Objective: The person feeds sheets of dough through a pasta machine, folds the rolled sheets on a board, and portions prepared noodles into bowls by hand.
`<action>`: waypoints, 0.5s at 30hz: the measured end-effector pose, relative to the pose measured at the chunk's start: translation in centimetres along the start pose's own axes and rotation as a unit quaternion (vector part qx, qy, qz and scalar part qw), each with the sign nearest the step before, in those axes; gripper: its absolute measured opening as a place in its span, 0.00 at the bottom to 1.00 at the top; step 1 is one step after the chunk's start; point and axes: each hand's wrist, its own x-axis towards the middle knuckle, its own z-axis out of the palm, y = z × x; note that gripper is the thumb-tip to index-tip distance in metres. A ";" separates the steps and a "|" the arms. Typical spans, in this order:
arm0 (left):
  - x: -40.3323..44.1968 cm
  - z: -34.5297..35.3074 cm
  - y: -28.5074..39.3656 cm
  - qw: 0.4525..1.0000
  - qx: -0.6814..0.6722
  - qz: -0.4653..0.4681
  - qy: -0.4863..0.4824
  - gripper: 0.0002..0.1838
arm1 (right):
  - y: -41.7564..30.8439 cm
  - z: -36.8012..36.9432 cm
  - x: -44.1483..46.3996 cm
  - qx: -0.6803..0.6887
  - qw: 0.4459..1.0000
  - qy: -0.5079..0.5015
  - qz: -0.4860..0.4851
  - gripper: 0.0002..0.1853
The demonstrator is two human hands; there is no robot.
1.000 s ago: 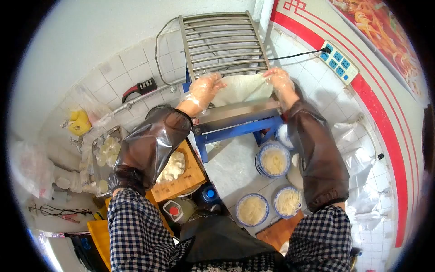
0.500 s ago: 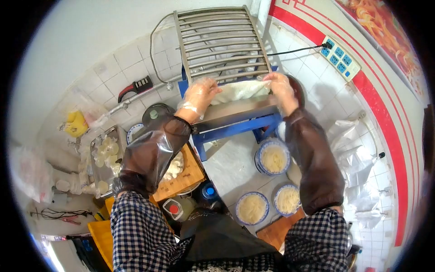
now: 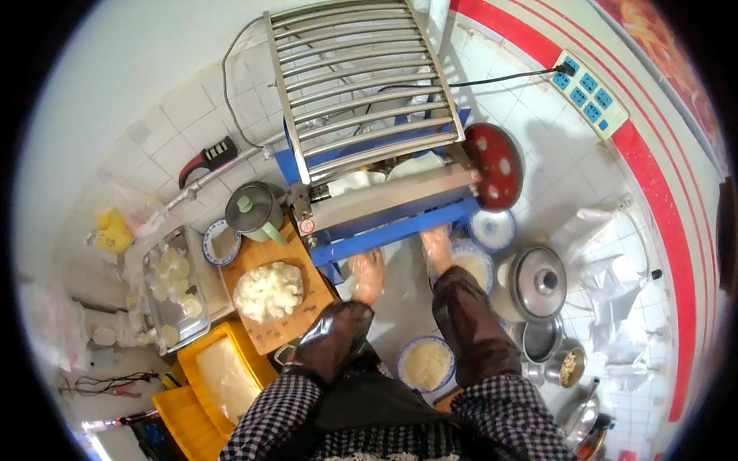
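My left hand (image 3: 367, 275), in a clear plastic glove, reaches beneath the front of a dough-rolling machine (image 3: 400, 224) with a blue frame. My right hand (image 3: 437, 250), gloved too, reaches under the same blue bar farther right. The bar hides the fingertips of both hands, so whatever they touch there is out of sight. White dough (image 3: 417, 164) shows behind the machine's steel front plate, below the curved metal guard (image 3: 361, 84).
Left of the machine, a wooden board (image 3: 300, 253) bears a crumbly dough heap (image 3: 269, 292) and a lidded pot (image 3: 254, 209). Yellow crates (image 3: 254, 349) stand below it. To the right are a bowl of noodles (image 3: 427, 364), a steel-lidded pot (image 3: 538, 283) and a red lid (image 3: 494, 167).
Both hands have let go of the dough at the top of the machine and come down under its front. Less dough shows above the plate. The view has shifted too.
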 end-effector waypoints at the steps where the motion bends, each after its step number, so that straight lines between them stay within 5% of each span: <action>1: 1.0 2.9 -2.4 0.984 0.112 0.063 -0.123 0.20 | 0.3 1.0 0.8 0.054 0.998 -0.023 0.039 0.22; 3: 2.3 5.0 -2.9 0.938 0.220 0.119 -0.241 0.21 | -2.2 1.5 4.6 0.175 0.966 -0.043 0.185 0.22; 6: 1.2 7.4 -1.2 0.995 0.021 0.039 -0.091 0.18 | -5.2 2.3 6.0 0.203 0.953 -0.055 0.218 0.22; 11: -3.2 3.8 -2.1 0.987 -0.062 0.079 -0.122 0.22 | -7.8 1.4 3.4 0.228 0.949 -0.041 0.214 0.22; 13: -6.5 6.1 -6.4 0.990 -0.037 -0.128 0.039 0.21 | -9.2 0.3 2.2 0.243 0.949 -0.018 0.201 0.21; 15: -5.5 5.7 -7.7 0.982 -0.018 -0.179 -0.056 0.21 | -10.8 -2.1 1.5 0.265 0.946 0.013 0.187 0.21</action>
